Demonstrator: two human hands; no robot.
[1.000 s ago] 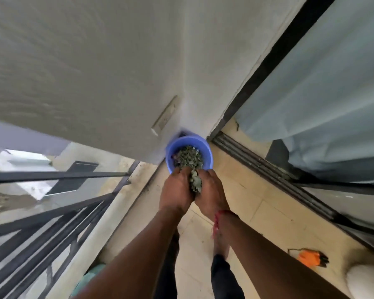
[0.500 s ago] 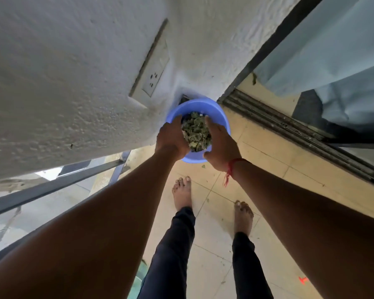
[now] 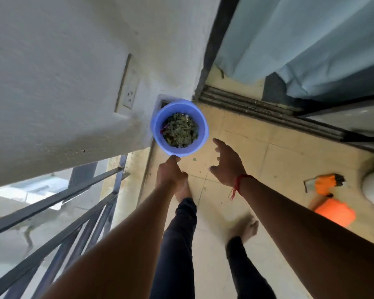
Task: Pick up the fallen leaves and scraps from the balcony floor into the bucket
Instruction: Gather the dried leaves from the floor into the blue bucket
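Blue bucket (image 3: 179, 128) upright on the tiled floor (image 3: 235, 137), tucked into the corner at the wall foot, just beside the door track (image 3: 268, 113). Partly filled with leaves (image 3: 179, 133): greenish, crumpled, heaped in the middle, a dash of purple at the left edge.

Left hand (image 3: 171, 173) low at the bucket's near side, fingers curled under, one fingertip at the rim. Cannot tell whether pinching the rim, merely touching it, or only overlapping it from this angle. Right hand (image 3: 227, 165) apart from the bucket on its right, fingers spread and relaxed, holding nothing; red thread (image 3: 236, 186) at the wrist.

One small green scrap (image 3: 194, 159) flat on the tile between the two hands, just beside the bucket's near wall. A few specks farther right, too small to name.

Handling, as judgement: leaves dry and featherlight, brittle, apt to crumble under a hard squeeze and to drift in any draught from the railing (image 3: 73, 212) side. For the lone scrap, a fingertip pinch with a nail slid under the edge. For any pile, two cupped hands, loosely pressed together. Bucket probably light, thin plastic, easy to tip; best steadied or lifted by the rim.

Off to the right, well apart: orange objects (image 3: 335, 214), not identifiable.
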